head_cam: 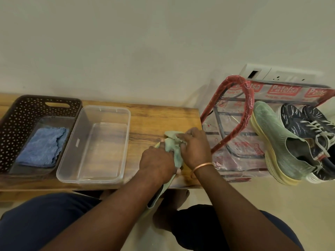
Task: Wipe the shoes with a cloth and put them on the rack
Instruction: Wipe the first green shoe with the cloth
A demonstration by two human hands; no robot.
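Note:
A pale green shoe (159,193) lies on the wooden bench (163,116), its rear end hanging over the front edge and most of it hidden under my hands. My left hand (155,164) grips the shoe from above. My right hand (194,148) holds a bunched light green cloth (172,142) against the shoe's front part. To the right stands the rack (233,134), wrapped in clear and red plastic. On it rest a matching green shoe (277,142) with a yellow sole and a pair of dark blue laced shoes (308,127).
A clear plastic tub (119,113) sits left of my hands on the bench. Further left is a brown perforated basket (21,113) holding a folded blue cloth (43,145). A white wall and a socket panel (275,74) are behind the rack. My legs are below the bench edge.

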